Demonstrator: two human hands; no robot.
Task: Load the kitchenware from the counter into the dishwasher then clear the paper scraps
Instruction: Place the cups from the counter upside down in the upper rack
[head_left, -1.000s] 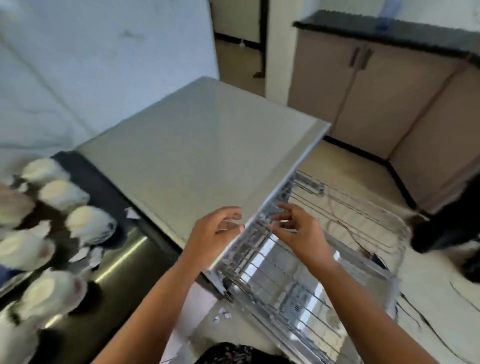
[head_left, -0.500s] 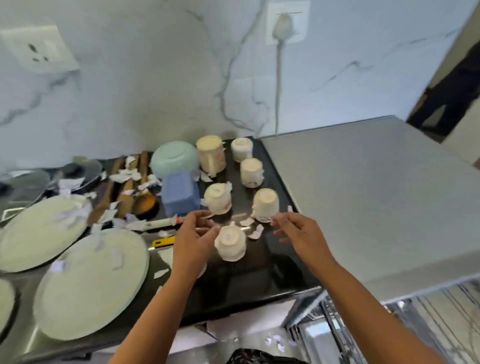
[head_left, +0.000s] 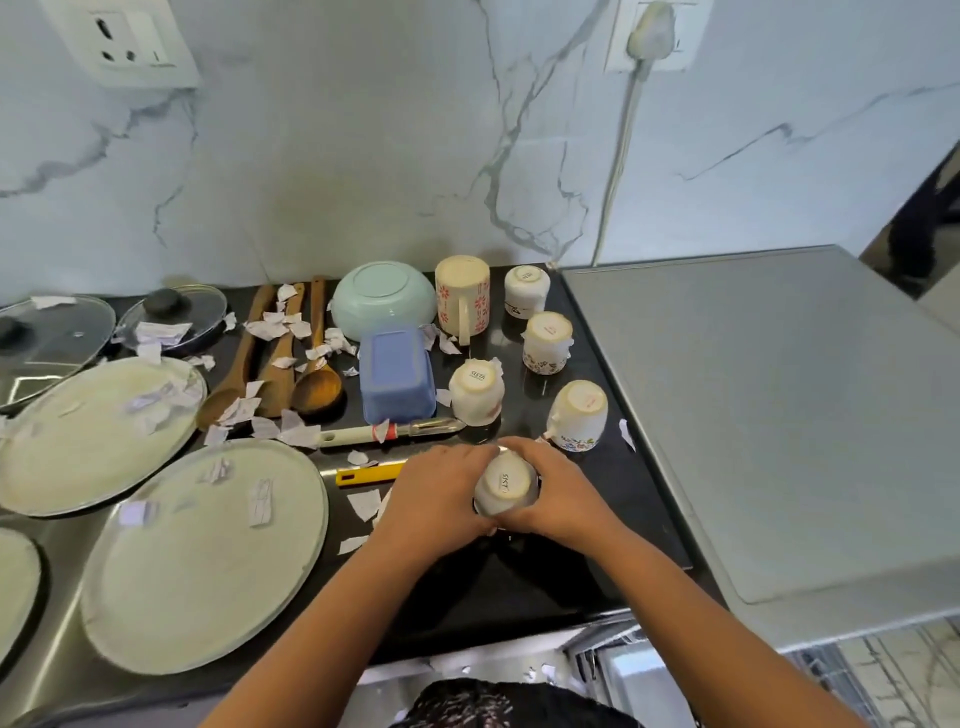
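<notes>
Near the front edge of the black surface, the left hand and right hand both wrap around an upturned white cup whose base reads "SIST"; a second inverted cup just behind it shows "SISTA".

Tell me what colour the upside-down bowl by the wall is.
The bowl is pale mint green, clearest in the head view.
</notes>
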